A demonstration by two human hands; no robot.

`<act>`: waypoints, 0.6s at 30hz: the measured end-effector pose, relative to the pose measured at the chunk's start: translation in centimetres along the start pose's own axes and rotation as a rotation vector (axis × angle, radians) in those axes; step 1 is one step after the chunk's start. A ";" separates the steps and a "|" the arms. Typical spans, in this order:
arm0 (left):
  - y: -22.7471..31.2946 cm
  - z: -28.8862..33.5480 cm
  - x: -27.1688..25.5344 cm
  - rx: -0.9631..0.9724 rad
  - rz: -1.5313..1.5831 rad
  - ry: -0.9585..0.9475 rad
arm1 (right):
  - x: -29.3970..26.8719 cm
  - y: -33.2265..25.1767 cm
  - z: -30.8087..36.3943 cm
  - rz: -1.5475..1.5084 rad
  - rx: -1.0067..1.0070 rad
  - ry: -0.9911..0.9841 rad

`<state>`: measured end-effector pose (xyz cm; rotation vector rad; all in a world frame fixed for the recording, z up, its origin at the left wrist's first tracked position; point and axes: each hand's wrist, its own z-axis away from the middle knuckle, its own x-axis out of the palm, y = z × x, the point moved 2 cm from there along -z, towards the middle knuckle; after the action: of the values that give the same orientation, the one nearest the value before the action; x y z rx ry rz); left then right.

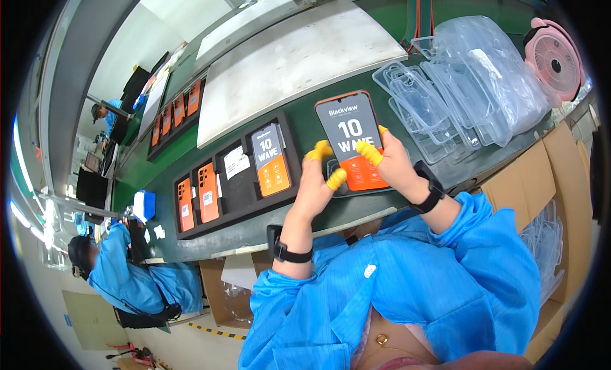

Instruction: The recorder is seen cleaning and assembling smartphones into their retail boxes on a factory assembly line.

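Note:
My right hand grips a smartphone by its right side, the thumb on the front and other fingers behind. The phone has a grey and orange printed front and is tilted toward me. At its lower left edge is my left hand, thumb and forefinger spread apart in a curve; whether they touch the phone is unclear. Yellow finger cots cover fingertips on both hands. Partly hidden beneath the phone lies a clear plastic piece. To the left, a black foam tray holds another printed phone and two orange phones.
Clear phone cases and a plastic bag lie at the right, before a pink fan. A white board spans the back. Another tray stands far left. A cardboard box is right; a co-worker sits left.

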<state>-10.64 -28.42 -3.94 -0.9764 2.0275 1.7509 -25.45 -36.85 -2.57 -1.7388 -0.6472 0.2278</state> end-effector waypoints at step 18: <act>1.8 2.0 -0.1 0.031 -0.474 -0.155 | -3.1 -0.6 2.8 1.100 -0.258 -0.473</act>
<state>-12.15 -26.49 -2.99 -1.1559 1.5608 1.4827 -29.53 -36.04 -3.34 -2.1587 0.0396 1.3900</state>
